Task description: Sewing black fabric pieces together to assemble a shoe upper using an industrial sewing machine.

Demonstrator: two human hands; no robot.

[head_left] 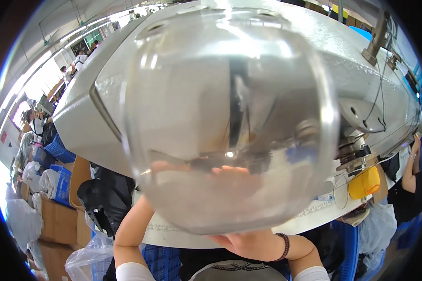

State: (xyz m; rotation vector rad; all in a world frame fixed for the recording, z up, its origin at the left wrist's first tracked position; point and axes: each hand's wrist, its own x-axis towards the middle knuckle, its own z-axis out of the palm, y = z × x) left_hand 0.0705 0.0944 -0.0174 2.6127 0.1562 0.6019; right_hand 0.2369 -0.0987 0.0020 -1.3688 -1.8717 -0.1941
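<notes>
Hands being blurred behind clear guard under sewing machine head; grip being hidden, cannot tell.

A busy workshop hall, seen around the edges of the frame

Along the upper left, a pale ceiling carries rows of strip lights, and bright daylight pours in through tall windows on the left wall. Below them, at the left edge, blue plastic crates stand among brown cardboard boxes and clear plastic bags of white goods. A dark heap of cloth lies at lower left, with another blue crate at the bottom centre. At the far right, blue panels and thin cables show, bent by the lens.
</notes>
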